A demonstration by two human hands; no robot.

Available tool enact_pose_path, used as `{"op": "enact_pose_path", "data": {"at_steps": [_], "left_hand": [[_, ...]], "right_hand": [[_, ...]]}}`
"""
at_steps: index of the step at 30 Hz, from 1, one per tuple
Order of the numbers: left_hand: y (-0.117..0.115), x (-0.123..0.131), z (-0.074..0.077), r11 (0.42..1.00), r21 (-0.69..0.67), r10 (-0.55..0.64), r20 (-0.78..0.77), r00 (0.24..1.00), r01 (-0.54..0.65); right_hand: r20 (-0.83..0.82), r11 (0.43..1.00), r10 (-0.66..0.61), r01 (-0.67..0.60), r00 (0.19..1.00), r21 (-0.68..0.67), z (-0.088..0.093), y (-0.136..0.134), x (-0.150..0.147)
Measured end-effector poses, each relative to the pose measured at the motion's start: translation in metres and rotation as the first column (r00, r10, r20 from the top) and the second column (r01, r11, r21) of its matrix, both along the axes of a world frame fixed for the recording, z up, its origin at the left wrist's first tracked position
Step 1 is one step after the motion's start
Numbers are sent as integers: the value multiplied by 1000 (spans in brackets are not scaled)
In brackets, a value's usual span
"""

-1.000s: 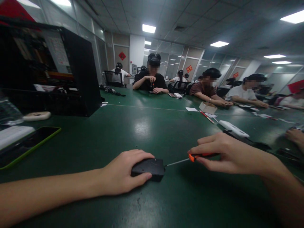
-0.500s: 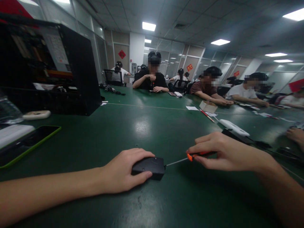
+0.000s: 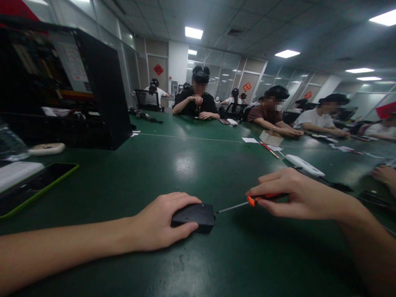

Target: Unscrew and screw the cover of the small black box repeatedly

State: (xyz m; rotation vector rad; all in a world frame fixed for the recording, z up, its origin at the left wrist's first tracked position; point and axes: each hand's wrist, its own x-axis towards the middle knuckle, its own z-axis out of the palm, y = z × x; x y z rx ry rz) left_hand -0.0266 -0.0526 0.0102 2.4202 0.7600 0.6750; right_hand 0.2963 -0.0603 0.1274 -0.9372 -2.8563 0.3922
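A small black box-shaped device [image 3: 195,215] lies flat on the green table [image 3: 198,169] in front of me. My left hand [image 3: 161,222] is closed over its left end, thumb and fingers gripping its sides. My right hand [image 3: 297,194] pinches a thin screwdriver [image 3: 247,202] with an orange handle, held nearly level. The metal shaft points left and its tip meets the right side of the black device.
A phone in a green case [image 3: 37,185] and a white pad lie at the left, before a black open-fronted cabinet [image 3: 68,86]. A white device [image 3: 305,165], a small cardboard box [image 3: 270,138] and another person's hand [image 3: 385,175] are at the right. Several seated people work along the far side.
My right hand has lifted slightly, raising the screwdriver handle a little while its tip stays at the device. My left hand has not moved.
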Motion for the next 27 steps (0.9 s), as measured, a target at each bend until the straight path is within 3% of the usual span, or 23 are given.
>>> {"op": "enact_pose_path", "data": {"at_steps": [7,13,18,23,27], "left_hand": [[1,0,-1,1000,20,3,14,1000,-3],[1,0,-1,999,32,-1,-1,1000,1],[0,1,0,1000,21,9,-10,1000,-9],[0,1,-2,1000,27,3,6,1000,-4],[1,0,-3,999,35,4,26,1000,-5]], "right_hand": [[-22,998,9,-10,1000,-65,-6,6,-2],[74,968,37,-18,997,-249,-36,27,-11],[129,976,66,-37,989,-215,-60,41,-15],[74,989,79,-69,994,-129,-65,35,-25],[12,987,76,-74,997,-142,-70,25,-37]]}}
